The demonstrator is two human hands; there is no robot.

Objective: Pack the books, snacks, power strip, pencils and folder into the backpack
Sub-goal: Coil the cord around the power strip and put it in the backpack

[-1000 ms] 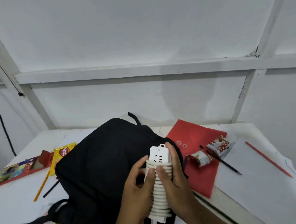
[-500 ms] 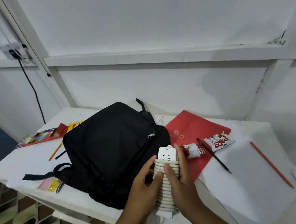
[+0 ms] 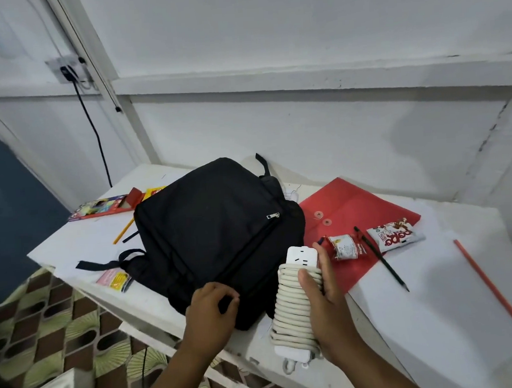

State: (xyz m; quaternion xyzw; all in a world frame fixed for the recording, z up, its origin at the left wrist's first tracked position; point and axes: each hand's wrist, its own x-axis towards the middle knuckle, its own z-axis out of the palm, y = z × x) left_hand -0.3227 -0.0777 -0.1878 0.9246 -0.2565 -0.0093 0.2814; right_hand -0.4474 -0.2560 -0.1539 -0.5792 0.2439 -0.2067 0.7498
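In the head view, the right hand [image 3: 327, 303] grips the power strip [image 3: 297, 299], thumb pressed across the coiled cord and fingers wrapped behind, holding it above the table's near edge just right of the backpack [image 3: 215, 235]. Its long axis runs near to far, socket end pointing away and plug end toward the person. The left hand [image 3: 211, 310], the nearer to the bag, rests with curled fingers on the backpack's near end, apparently pinching fabric or a zipper there, so the strip likely must travel left into whatever opens.
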